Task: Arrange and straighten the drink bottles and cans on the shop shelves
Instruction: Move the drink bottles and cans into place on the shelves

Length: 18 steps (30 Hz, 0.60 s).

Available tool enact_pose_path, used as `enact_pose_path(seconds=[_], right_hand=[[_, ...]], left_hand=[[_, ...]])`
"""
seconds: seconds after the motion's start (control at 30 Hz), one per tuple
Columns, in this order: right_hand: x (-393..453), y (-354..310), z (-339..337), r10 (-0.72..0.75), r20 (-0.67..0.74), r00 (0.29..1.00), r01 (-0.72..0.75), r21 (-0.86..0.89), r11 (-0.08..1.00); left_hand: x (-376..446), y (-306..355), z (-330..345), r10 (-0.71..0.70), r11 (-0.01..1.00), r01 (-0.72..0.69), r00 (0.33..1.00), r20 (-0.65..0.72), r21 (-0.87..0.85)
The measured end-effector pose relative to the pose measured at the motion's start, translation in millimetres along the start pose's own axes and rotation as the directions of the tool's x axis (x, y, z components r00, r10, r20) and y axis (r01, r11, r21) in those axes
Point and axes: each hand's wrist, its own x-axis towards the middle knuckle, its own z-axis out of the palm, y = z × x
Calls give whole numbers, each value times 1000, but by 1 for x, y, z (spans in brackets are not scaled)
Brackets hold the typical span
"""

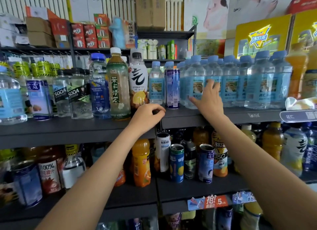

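R fingers (210,85): spread, near straight, tips laid on front of a blue-label water bottle (194,85); thumb low by its base. Pressing/touching, not wrapped round it.
R hand (208,99): back toward cam, reaching up over edge of upper shelf (223,115); forearm runs down to lower-right corner.
L fingers (158,109): curled in at shelf front, knuckles up. Something dark under the tips; can't tell what, or if it's pinched.
L hand (148,116): at shelf lip, just below white bottle w/ black brush mark (138,78), where the two shelf sections meet.
Water row: blue-cap, blue-label bottles packed upright, touching, from R hand out to the right, several deep.
Blue can (172,89): upright, just left of R hand, between a single small water bottle (155,83) and the packed row.
Left of L hand: green tea bottle (118,85), white cap, upright, beside the white bottle; next a clear blue-cap bottle (99,87), then two SODA bottles (75,95), black labels.
Far right upper: orange drink bottle (297,71); crumpled white wrapper (300,103) on shelf edge.
Lower shelf (197,186): orange juice bottle (141,162), two opened-looking blue cans (176,162), ice-tea bottle (220,154), mixed, not aligned.
Behind: yellow ice-tea cartons (262,35), brown boxes, radiators.
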Motion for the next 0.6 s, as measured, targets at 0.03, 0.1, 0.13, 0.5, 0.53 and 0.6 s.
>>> enact_pose_path(seconds=[0.03,0.1,0.13,0.5,0.53,0.6], right_hand=[[-11,0,-2,-39,-110,993,50,107,993],[-47,0,-2,-144,-338,930,236,249,939],[-65,-1,0,-196,-391,899,314,263,912],[13,-54,15,-367,-51,929,351,-196,916],[19,-57,19,-336,-15,942,325,-222,919],[27,-60,28,-260,52,964,265,-214,940]], left_hand=[[-3,1,2,19,999,-17,999,-50,38],[-11,1,6,86,990,-63,978,-189,123],[-15,0,8,120,986,-87,962,-244,141],[-33,-9,-1,142,978,-111,974,-178,174],[-37,-12,-3,157,968,-119,974,-164,222],[-43,-19,-9,179,948,-128,972,-154,291]])
